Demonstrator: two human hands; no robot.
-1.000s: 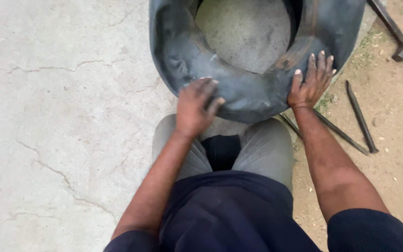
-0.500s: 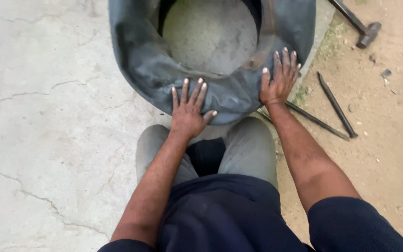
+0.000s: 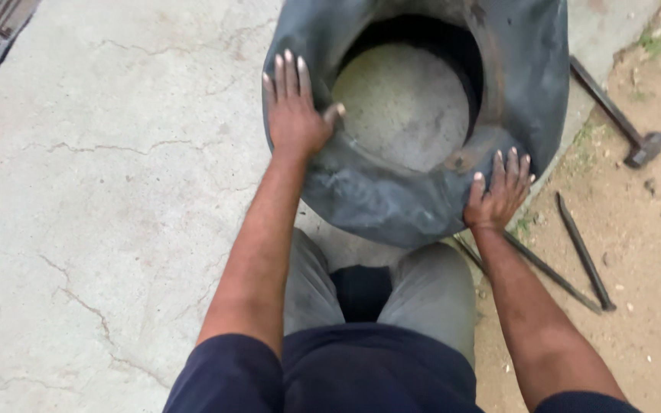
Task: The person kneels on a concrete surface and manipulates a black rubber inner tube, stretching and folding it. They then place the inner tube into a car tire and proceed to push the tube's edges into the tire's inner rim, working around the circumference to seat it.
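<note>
**Both hands flat on tyre**

Black tyre (image 3: 392,199) is lying on the cracked concrete floor (image 3: 116,191), just ahead of the knees. Left hand (image 3: 294,115) is pressing its left sidewall, fingers (image 3: 288,73) spread wide, gripping nothing. Right hand (image 3: 499,191) is resting on the near-right sidewall, fingers splayed. Hammer (image 3: 621,122) and two metal bars (image 3: 575,260) are lying on dirt to the right.

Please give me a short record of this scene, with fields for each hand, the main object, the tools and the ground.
main object: large black rubber tyre lying flat on cracked grey concrete ground
left hand: left hand flat on the tyre's left sidewall, fingers spread
right hand: right hand flat on the near right sidewall
tools: sledgehammer and two dark metal bars on the dirt at right
</note>
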